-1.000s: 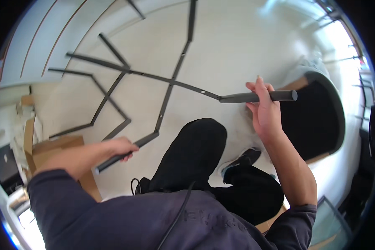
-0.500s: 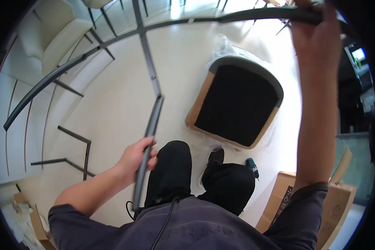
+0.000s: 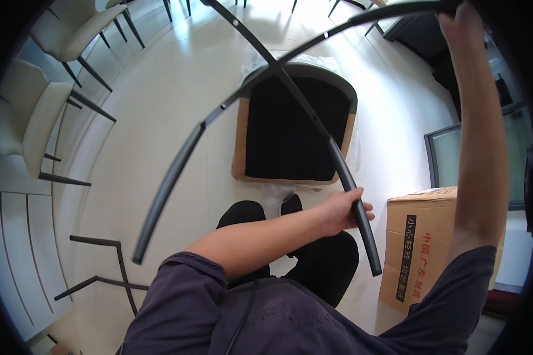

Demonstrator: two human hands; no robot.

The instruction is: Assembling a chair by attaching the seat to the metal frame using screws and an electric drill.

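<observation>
A dark metal chair leg frame [image 3: 275, 67], its bars crossing in an X, is held up in front of me. My left hand [image 3: 343, 213] is closed, its fingers wrapped round the near right leg a little above the tip. At the upper right my right hand [image 3: 463, 25] is closed on the far right leg; the dark picture rim partly cuts off its fingers. Beneath the crossing, a chair seat [image 3: 272, 142] lies with its black underside up, edged in tan and grey. It rests on clear plastic wrap [image 3: 331, 62] on the floor, apart from the frame.
Another dark leg frame [image 3: 122, 266] lies on the floor at the left. Cream chairs [image 3: 44, 118] with dark legs line the left side. A cardboard box [image 3: 432, 248] stands by my right arm, near a dark-edged glass panel [image 3: 447, 157].
The leg frame has turned, its crossing shifting right and nearer, over the seat. My left hand has moved right with its leg. The small teal tool on the floor no longer shows.
</observation>
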